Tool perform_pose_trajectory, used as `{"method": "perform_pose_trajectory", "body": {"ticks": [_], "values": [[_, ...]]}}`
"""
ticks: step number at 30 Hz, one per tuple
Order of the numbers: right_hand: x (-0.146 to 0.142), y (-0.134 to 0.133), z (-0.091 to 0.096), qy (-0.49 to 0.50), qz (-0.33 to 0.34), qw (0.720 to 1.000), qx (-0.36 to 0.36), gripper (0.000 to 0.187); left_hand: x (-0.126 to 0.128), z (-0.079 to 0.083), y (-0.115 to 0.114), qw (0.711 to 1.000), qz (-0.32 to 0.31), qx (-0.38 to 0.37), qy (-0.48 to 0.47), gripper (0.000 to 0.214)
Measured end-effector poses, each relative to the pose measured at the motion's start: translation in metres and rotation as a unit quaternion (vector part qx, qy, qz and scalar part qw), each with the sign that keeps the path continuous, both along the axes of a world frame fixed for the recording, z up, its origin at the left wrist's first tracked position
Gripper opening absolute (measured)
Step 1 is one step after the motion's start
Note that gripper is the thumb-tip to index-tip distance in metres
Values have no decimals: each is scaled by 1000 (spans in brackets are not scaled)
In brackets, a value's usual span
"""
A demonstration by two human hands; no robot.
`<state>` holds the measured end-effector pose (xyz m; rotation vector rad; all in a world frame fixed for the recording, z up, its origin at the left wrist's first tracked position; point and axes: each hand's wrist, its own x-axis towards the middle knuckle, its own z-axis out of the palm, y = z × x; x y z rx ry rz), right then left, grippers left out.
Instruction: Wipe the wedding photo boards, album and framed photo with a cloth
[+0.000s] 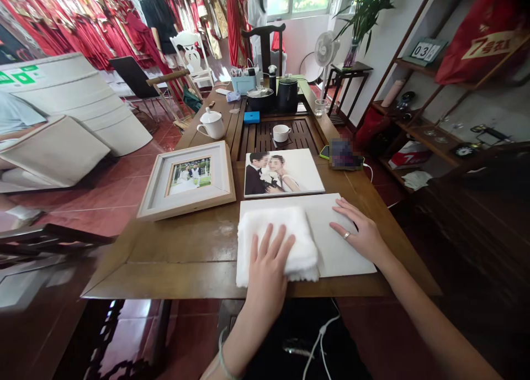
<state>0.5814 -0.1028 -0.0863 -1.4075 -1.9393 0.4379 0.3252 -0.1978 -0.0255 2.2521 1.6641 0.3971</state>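
My left hand (267, 267) lies flat, fingers spread, on a folded white cloth (275, 237). The cloth rests on the left part of a white board (331, 231) that lies face down on the wooden table (182, 247). On the board's right side my right hand (359, 231) presses flat with fingers stretched out; it wears a ring. Just beyond the board lies an unframed wedding photo print (281, 173). To its left sits a framed wedding photo (188, 178) in a pale wooden frame.
A slatted tea tray (269, 137) holds a white cup (281, 132), a blue box (251, 116) and black kettles (287, 94). A white teapot (212, 123) and a phone (343, 153) stand nearby. Shelves (447, 93) are at right, red garments and people at the back.
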Motion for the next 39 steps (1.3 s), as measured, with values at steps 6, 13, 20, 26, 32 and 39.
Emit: {"method": "perform_pose_trajectory", "body": {"ticks": [6, 13, 20, 26, 32, 39], "values": [[0, -1, 0, -1, 6, 1000, 7, 35, -19, -6, -46, 999, -18, 32, -26, 98], [-1, -1, 2, 3, 3, 1000, 0, 35, -33, -6, 4, 999, -10, 21, -40, 93], [-1, -2, 4, 5, -4, 1000, -15, 36, -35, 5, 65, 999, 8, -8, -49, 78], [-1, -2, 4, 3, -2, 1000, -15, 36, -34, 3, 76, 999, 12, -1, -45, 76], [-3, -3, 5, 4, -7, 1000, -12, 35, -28, -3, 54, 999, 12, 19, -43, 75], [-2, -3, 4, 0, -4, 1000, -6, 35, -29, -7, -4, 998, -24, 21, -49, 94]]}}
